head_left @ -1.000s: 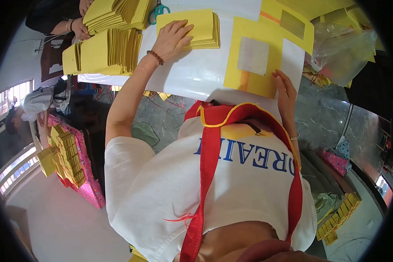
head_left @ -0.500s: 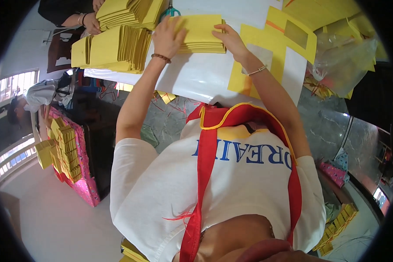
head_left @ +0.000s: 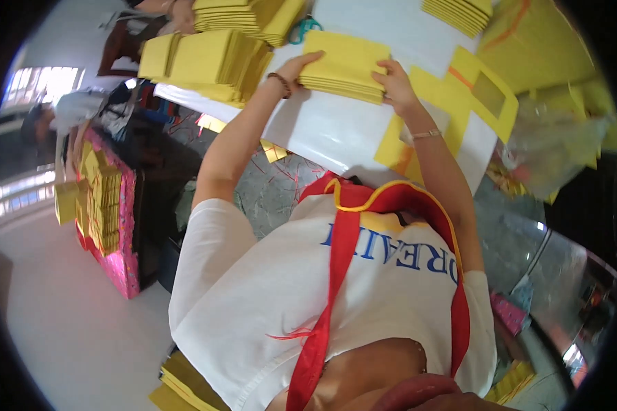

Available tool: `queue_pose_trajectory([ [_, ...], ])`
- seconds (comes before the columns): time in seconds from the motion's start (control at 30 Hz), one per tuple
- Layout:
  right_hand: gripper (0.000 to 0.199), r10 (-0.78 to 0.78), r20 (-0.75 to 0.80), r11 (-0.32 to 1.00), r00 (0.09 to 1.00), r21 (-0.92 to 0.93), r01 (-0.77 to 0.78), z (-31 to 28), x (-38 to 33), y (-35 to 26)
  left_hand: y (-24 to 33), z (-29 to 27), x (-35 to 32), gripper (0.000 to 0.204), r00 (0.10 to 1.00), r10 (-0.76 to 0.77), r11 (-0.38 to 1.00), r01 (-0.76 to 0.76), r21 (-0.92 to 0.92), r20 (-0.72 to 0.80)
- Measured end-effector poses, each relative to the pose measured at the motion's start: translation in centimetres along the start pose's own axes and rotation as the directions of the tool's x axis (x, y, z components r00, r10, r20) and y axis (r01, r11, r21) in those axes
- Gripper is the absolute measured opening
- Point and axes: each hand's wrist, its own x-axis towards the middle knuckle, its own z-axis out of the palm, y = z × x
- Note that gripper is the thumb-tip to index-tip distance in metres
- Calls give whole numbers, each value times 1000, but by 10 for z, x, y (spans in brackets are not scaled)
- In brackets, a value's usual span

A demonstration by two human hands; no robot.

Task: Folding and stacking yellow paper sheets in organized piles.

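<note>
1. The stack of yellow paper pieces lies on the white table, between the two hands
2. The left hand holds the left end of it in a narrow grip, one digit lying over the top; the fingers below are hidden
3. The right hand is bent around the right end and holds it there, also narrowly
4. The stack seems rather light, and each piece stiff enough to keep its shape, but the layers are loose and may slide one over another; the edges could crease easily
5. Because of this, it is best taken at both short ends, with the thumbs above and all layers pressed together
6. Just beyond its far left corner are the teal scissors, and at left the yellow piles stand close, so room on that side is little
7. At right, the flat sheets lie partly under the right forearm; the clear bag is farther right, out of the way
</note>
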Motion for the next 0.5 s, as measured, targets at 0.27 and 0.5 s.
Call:
queue_pose_trajectory([
  [0.27,39,-59,41,998,997,5,59,-14,-1,16,-5,16,-11,47,988,134,991,-134,-14,82],
  [0.5,105,91,44,996,995,22,-92,-11,-13,-5,-29,9,-26,44,940,329,930,-305,-206,95],
])
